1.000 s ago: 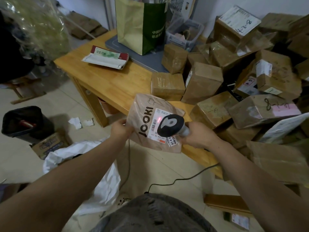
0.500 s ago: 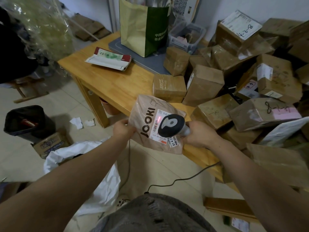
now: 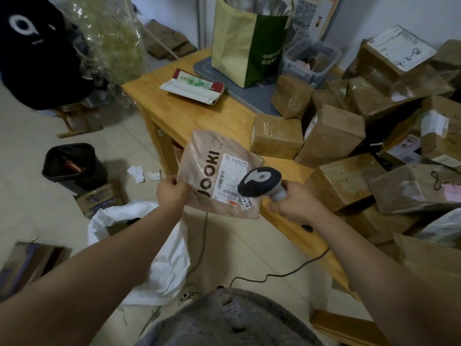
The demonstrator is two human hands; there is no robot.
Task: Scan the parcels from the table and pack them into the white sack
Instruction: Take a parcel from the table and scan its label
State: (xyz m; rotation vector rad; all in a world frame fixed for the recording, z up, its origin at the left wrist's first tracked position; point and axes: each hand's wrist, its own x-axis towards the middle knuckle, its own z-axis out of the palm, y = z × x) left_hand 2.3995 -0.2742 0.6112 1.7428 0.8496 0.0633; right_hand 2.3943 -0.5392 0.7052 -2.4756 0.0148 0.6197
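My left hand (image 3: pixel 172 193) grips the lower left corner of a tan JOOKI mailer bag (image 3: pixel 207 171), held upright over the table's front edge with its white shipping label facing me. My right hand (image 3: pixel 294 203) holds a black-headed barcode scanner (image 3: pixel 259 182) just in front of the label's lower right part; no red light shows on the label. The white sack (image 3: pixel 162 260) lies crumpled and open on the floor below my left forearm. Several brown taped parcels (image 3: pixel 277 136) are heaped on the wooden table (image 3: pixel 199 116) to the right.
A green and beige paper bag (image 3: pixel 247 41) and a flat red and white envelope (image 3: pixel 192 87) sit at the table's far end. A black bin (image 3: pixel 72 163) and a small carton (image 3: pixel 99 198) stand on the floor at left. The scanner's cable (image 3: pixel 274 273) trails across the tiles.
The red scan light on the label has gone out. The scanner has shifted slightly right and down off the label's middle, and the mailer has tilted more upright.
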